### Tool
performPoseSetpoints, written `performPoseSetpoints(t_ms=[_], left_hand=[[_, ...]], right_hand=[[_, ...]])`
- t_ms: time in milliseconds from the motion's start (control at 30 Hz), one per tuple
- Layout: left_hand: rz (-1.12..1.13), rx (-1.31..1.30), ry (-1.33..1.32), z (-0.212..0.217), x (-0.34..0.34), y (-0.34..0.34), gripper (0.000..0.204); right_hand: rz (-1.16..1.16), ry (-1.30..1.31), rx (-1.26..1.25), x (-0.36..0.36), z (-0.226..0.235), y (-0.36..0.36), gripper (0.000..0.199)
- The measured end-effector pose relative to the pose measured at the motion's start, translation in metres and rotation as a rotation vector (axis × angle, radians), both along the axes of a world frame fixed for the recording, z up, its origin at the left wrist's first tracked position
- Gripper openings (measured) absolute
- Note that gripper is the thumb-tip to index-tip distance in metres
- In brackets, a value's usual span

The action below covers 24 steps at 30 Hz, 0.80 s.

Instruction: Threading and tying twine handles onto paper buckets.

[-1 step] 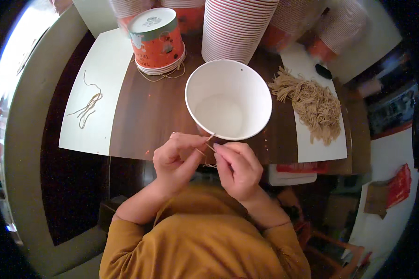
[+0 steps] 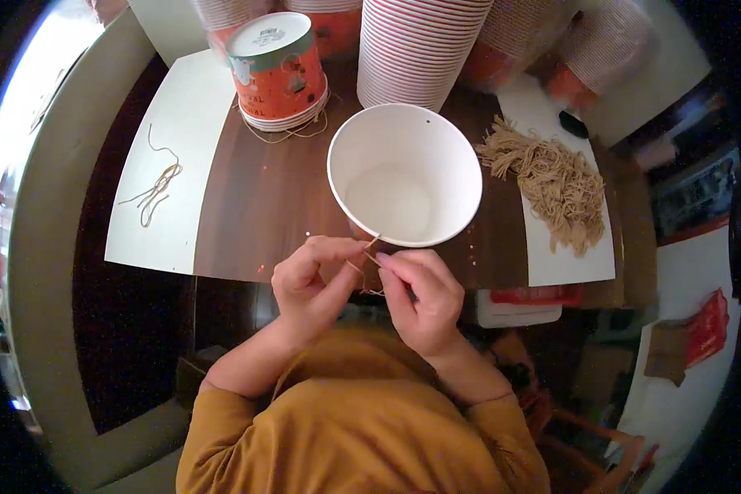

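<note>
A paper bucket [image 2: 350,156], white inside, sits at the table's front edge with its mouth facing me. One small dark hole shows near its far rim. At the near rim, a thin tan string [image 2: 369,254] runs up to the bucket wall. My left hand [image 2: 309,276] pinches the string between thumb and fingers, just left of the rim. Close beside it, my right hand [image 2: 424,295] pinches another part of the same string. A loop hangs between the fingertips, and the loose end dangles below. The exact shape of the loop is too small to make out.
A tall stack of white buckets [image 2: 420,49] stands behind. Left of it is an upside-down orange and green bucket stack [image 2: 278,78] with string around its base. A tan string bundle [image 2: 556,189] lies right; loose strings [image 2: 158,193] lie on white board at left.
</note>
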<state>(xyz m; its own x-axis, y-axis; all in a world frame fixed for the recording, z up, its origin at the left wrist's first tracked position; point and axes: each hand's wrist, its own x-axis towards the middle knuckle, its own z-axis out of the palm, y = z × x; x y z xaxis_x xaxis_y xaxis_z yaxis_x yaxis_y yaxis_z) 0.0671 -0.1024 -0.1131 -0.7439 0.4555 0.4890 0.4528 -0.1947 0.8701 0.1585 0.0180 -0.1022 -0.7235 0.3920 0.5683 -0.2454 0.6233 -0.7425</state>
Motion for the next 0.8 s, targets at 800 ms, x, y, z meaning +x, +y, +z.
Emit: performPoseSetpoints(t_ms=[800], left_hand=[[-0.068, 0.240, -0.841, -0.011, -0.019, -0.008, 0.007]], right_hand=[[0.210, -0.170, -0.793, -0.053, -0.012, -0.023, 0.018]])
